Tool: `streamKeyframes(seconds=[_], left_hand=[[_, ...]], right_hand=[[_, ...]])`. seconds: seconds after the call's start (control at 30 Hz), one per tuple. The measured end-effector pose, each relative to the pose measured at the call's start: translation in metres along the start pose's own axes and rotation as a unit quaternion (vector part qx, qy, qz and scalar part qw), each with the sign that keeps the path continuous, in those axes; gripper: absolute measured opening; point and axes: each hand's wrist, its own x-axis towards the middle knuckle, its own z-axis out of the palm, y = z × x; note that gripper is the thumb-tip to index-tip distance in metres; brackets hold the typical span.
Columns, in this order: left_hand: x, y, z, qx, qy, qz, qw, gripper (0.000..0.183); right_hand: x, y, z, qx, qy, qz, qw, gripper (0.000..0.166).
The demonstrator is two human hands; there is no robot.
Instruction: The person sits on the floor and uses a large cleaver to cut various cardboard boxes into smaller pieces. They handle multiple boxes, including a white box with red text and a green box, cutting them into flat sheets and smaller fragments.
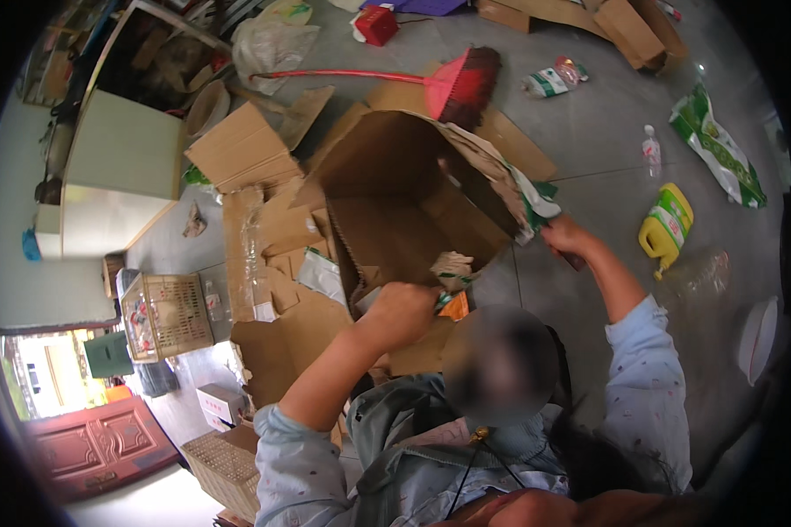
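An open cardboard box [402, 191] lies before me, its dark inside facing up towards the camera. My left hand [402, 313] is closed at the box's near edge, on a crumpled piece with green and white film. At the right edge my right hand [570, 240] grips the end of a torn green-and-white strip [537, 204] that runs along the box rim; something dark shows below that hand, too unclear to name. Flattened cardboard [303, 263] is spread at the left of the box, and a silvery wrapper [322, 277] lies on it. An orange packet [456, 307] shows near my left hand.
A red-handled broom [448, 85] lies beyond the box. On the floor at right are a yellow jug [667, 224], plastic bottles [651, 151] and a green bag [715, 145]. A plastic crate [171, 319], a woven box [221, 471] and a cabinet [122, 145] stand at left.
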Motion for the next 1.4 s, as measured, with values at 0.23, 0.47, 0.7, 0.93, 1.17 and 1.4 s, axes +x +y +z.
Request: streamKeyframes(seconds=[0.23, 0.47, 0.7, 0.93, 1.17, 1.4], left_hand=[[-0.044, 0.006, 0.01, 0.068, 0.048, -0.009, 0.996, 0.017], [-0.121, -0.023, -0.042, 0.099, 0.047, -0.024, 0.994, 0.023], [-0.138, -0.048, -0.102, 0.051, 0.228, -0.107, 0.966, 0.022], [-0.176, -0.087, -0.059, -0.026, 0.11, -0.178, 0.978, 0.013], [-0.175, -0.069, -0.036, -0.027, 0.101, -0.178, 0.978, 0.022], [-0.239, -0.048, -0.009, 0.033, 0.161, -0.222, 0.961, 0.016]], right_hand=[[0.019, -0.008, -0.01, 0.146, -0.049, 0.031, 0.988, 0.02], [0.016, 0.046, -0.073, 0.047, 0.142, 0.088, 0.985, 0.034], [-0.024, 0.021, -0.083, -0.171, 0.166, -0.075, 0.968, 0.034], [-0.034, -0.015, -0.022, -0.12, 0.154, -0.23, 0.953, 0.034], [0.007, -0.1, 0.083, -0.24, 0.076, -0.249, 0.935, 0.031], [0.079, -0.082, 0.103, -0.291, 0.124, -0.192, 0.929, 0.033]])
